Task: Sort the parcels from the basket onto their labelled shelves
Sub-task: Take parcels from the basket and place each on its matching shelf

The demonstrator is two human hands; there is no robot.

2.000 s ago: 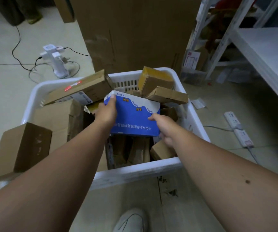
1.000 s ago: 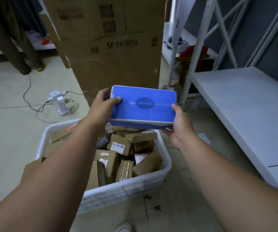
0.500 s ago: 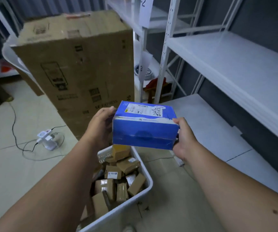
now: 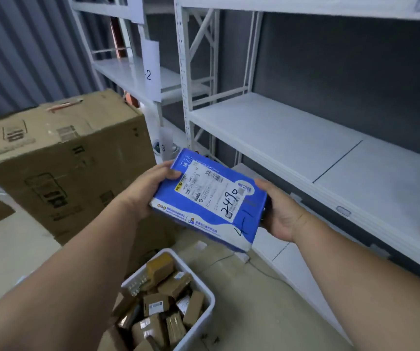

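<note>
Parcel: blue box (image 4: 210, 198), I see label face now turned up, lifted higher above basket (image 4: 203, 323).
Grip: left hand (image 4: 145, 191), right hand (image 4: 281, 211) still clasp its ends.

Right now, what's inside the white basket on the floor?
The white basket holds a heap of small brown cardboard parcels, several with white labels. Whatever lies under the top ones is covered, and the left arm hides the basket's left side.

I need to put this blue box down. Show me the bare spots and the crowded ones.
Both hands, left hand and right hand, grip the blue parcel. The middle shelf to its right lies bare from the white upright to the seam. Crowded: the white basket is heaped with brown parcels.
</note>
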